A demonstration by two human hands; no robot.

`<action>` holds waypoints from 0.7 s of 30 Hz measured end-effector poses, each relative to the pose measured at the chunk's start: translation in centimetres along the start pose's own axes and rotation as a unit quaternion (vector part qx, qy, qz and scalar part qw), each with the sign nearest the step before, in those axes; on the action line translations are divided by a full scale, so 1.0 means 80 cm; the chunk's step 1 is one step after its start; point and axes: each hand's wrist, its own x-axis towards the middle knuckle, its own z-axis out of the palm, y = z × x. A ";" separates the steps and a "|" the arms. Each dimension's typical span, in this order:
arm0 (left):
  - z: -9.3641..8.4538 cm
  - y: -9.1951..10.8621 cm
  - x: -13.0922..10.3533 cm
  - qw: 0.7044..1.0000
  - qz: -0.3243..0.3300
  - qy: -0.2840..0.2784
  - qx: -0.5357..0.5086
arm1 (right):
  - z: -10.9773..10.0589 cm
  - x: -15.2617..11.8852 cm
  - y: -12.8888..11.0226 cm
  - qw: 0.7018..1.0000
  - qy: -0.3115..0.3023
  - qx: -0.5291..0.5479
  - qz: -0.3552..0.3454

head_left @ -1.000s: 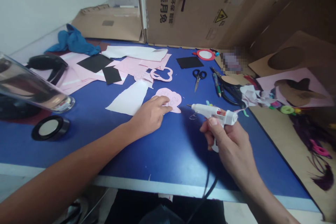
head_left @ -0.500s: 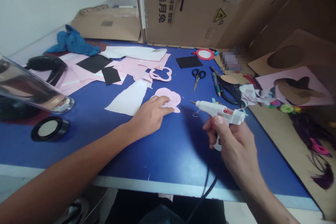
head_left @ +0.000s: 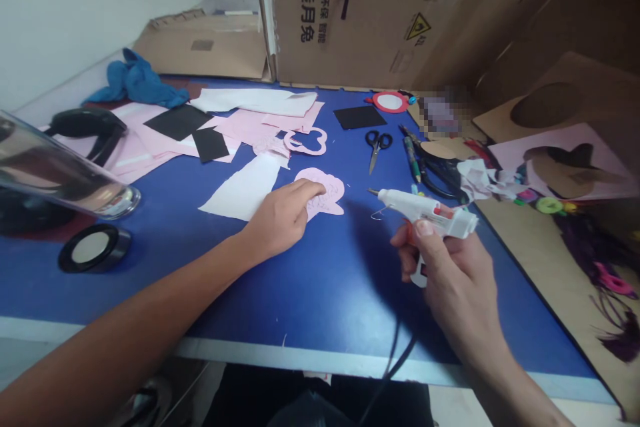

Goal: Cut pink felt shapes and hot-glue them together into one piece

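Note:
A pink flower-like cutout (head_left: 334,192) with wavy lines on its face lies on the blue table. At its left edge is my left hand (head_left: 283,217), fingers drawn together and the index finger over the cutout; the exact grip is partly hidden. My right hand (head_left: 450,267) is closed around the handle of a white hot glue gun (head_left: 417,205). Its nozzle points left, above the table and apart from the cutout, with a thin glue strand hanging below. A white sheet (head_left: 243,187) lies left of the cutout, and a pink cut-out outline (head_left: 320,143) behind it.
Black-handled scissors (head_left: 375,147) and a black square (head_left: 359,117) lie farther back. At left stand a clear cylinder (head_left: 75,173) and a black roll (head_left: 94,247). Pliers (head_left: 435,180) and scraps are at right. The glue gun's cord (head_left: 400,363) hangs over the front edge.
My left hand's fingers, spread across the cutout before, have drawn back left and closed together at its edge. The glue gun in my right hand has shifted slightly right.

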 end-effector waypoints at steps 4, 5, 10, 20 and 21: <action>-0.002 0.002 0.000 1.000 -0.018 -0.015 0.012 | 0.000 -0.001 0.001 1.000 -0.001 0.007 0.003; -0.003 0.002 0.000 1.000 -0.017 -0.020 0.014 | 0.000 -0.001 0.001 1.000 -0.001 0.006 0.004; -0.003 -0.001 -0.001 0.999 0.020 -0.035 0.035 | 0.000 0.000 0.001 1.000 0.000 0.006 -0.001; -0.006 -0.007 -0.002 0.989 0.109 -0.059 0.084 | -0.001 -0.001 0.000 1.000 -0.007 0.005 0.006; -0.006 -0.007 -0.002 0.987 0.117 -0.063 0.089 | -0.001 -0.001 0.000 1.000 -0.009 0.005 0.007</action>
